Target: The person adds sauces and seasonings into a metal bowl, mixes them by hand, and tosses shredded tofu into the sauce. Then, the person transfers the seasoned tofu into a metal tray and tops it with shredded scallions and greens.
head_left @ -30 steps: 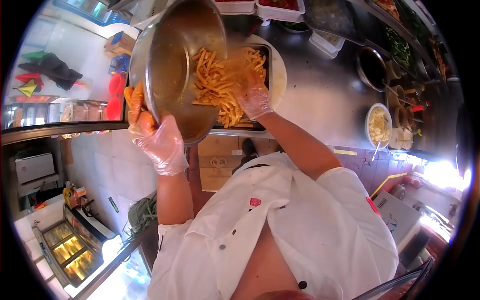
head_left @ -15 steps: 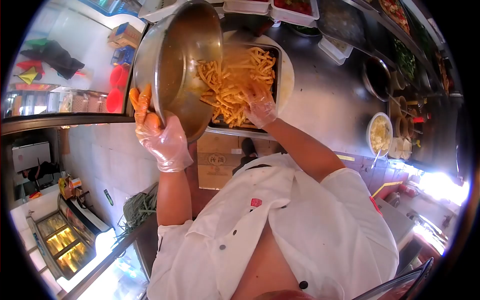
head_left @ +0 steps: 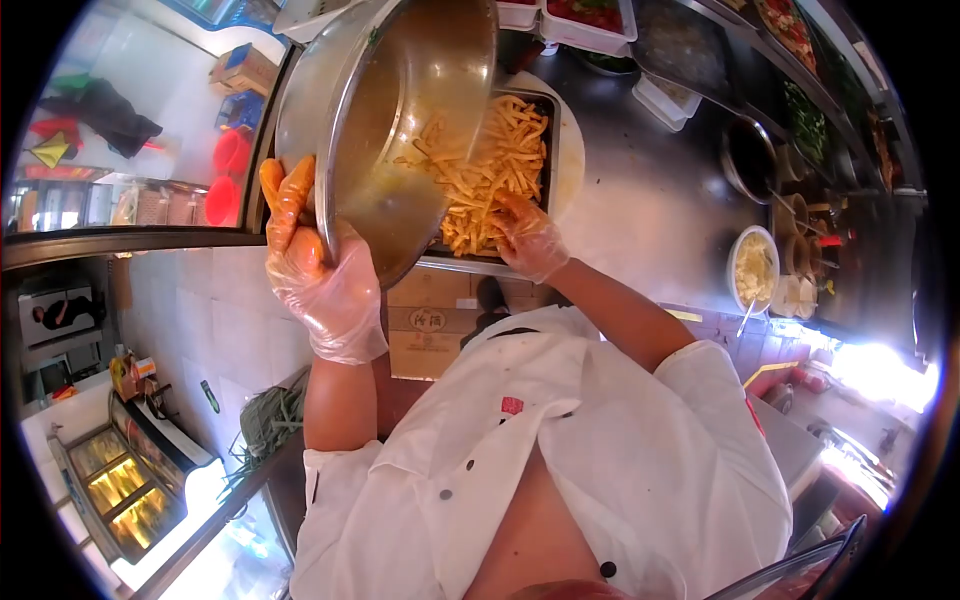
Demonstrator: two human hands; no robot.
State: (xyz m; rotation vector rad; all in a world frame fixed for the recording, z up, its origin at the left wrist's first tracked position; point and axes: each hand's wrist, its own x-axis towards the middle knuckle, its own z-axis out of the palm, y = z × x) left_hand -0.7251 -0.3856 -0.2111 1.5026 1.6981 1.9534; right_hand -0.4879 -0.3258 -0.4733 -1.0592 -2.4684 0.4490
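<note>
A large metal bowl (head_left: pixel 340 130) is tipped steeply on its side over the left part of a dark-rimmed rectangular tray (head_left: pixel 551 105). My left hand (head_left: pixel 318 275), in a clear plastic glove stained orange, grips the bowl's near rim, fingers curled on the outside. Orange-yellow food strips (head_left: pixel 515 140) lie heaped in the tray, some by the bowl's mouth. A little sauce coats the bowl's inside. Over the tray's near right corner, my right hand (head_left: pixel 532 240), also gloved, touches the strips with loosely bent, parted fingers.
Under the tray is a round pale board (head_left: pixel 572 150) on the steel counter (head_left: pixel 640 190). To the right stand a white bowl of pale food (head_left: pixel 755 270) with a spoon and a dark-filled pan (head_left: pixel 748 158). White containers (head_left: pixel 590 30) line the back. A window frame (head_left: pixel 150 238) borders the left.
The bowl has shifted right, further over the tray. My right hand has drawn back toward me, and its blurred fingers now show clearly. Fewer strips show at the bowl's lip.
</note>
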